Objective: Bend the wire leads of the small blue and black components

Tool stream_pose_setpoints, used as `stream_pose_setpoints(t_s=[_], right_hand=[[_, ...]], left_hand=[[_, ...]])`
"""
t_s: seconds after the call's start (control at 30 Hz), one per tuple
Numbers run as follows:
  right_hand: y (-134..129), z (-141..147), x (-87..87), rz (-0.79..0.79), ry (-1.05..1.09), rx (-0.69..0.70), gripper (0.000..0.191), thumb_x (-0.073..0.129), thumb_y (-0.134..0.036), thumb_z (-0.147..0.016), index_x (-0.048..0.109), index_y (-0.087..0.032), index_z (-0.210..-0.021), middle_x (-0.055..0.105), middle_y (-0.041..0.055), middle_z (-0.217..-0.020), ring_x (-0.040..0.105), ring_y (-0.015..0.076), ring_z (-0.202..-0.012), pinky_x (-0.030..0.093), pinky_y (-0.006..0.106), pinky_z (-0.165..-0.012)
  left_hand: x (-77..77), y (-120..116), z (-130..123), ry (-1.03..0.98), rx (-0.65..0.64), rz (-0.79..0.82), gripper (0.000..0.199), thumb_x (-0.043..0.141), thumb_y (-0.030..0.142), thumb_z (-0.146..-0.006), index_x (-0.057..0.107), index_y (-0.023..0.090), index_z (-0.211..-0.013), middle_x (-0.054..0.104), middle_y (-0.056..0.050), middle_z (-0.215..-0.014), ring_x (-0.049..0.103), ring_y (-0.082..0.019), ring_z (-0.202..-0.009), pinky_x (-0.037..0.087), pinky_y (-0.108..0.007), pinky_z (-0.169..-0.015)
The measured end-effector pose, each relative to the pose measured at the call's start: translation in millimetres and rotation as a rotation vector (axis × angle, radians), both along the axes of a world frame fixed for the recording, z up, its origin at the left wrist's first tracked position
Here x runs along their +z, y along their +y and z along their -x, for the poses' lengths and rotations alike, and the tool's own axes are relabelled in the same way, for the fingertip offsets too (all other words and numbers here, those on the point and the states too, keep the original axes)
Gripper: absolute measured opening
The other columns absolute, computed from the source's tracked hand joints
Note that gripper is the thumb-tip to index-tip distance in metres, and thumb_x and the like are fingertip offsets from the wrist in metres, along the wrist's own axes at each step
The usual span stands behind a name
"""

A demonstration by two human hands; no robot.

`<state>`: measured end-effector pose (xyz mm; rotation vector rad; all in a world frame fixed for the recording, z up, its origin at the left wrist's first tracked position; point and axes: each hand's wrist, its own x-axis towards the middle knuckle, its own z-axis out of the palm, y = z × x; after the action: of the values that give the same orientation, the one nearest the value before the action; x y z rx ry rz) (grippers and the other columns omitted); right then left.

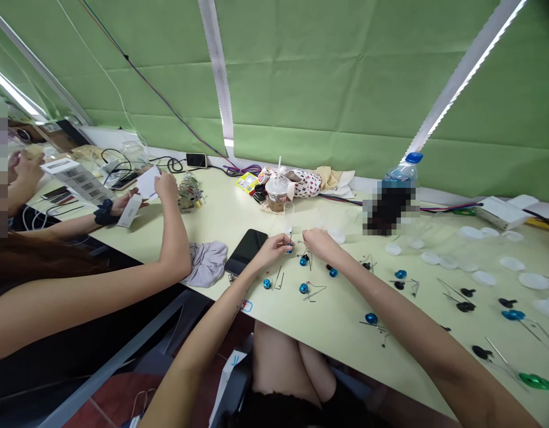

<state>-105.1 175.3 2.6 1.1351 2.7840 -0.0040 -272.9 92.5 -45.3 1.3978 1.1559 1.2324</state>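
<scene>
Careful now, the small blue piece (289,248) sits right at the fingertips of your left hand (274,248), pinched between thumb and finger, and it looks smooth and rounded: a loose pinch could let it pop out and roll! Right below, another blue ball (303,260) rests on the table (225,208), so a drop here could muddle the two. Thin metal rods (281,278) lie close by too, and a low wrist might sweep them aside. Your right forearm stretches over more parts, and if it sinks, it could drag them out of their clusters! Look at the pose: left forearm rising beside the black phone (247,251), palm turned inward; right hand (321,242) opposite, knuckles up, fingers curled, tips facing the left, near but apart, and whether they grip anything, I cannot tell
</scene>
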Motion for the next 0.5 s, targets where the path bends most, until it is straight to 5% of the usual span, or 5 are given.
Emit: stream_pose_setpoints(t_s=[0.5], right_hand=[[-9.4,-8.6,12.0,0.064,-0.017,0.040,0.023,0.046,-0.010,-0.088,0.068,-0.011,-0.092,0.069,0.0162,-0.091,0.065,0.0219,-0.084,0.039,0.025,-0.069]], left_hand=[[-4.5,1.2,-2.1,-0.002,-0.049,0.009,0.018,0.065,0.031,-0.079,0.060,0.015,-0.083,0.067,-0.007,-0.092,0.061,-0.019,-0.091,0.043,-0.034,-0.086]])
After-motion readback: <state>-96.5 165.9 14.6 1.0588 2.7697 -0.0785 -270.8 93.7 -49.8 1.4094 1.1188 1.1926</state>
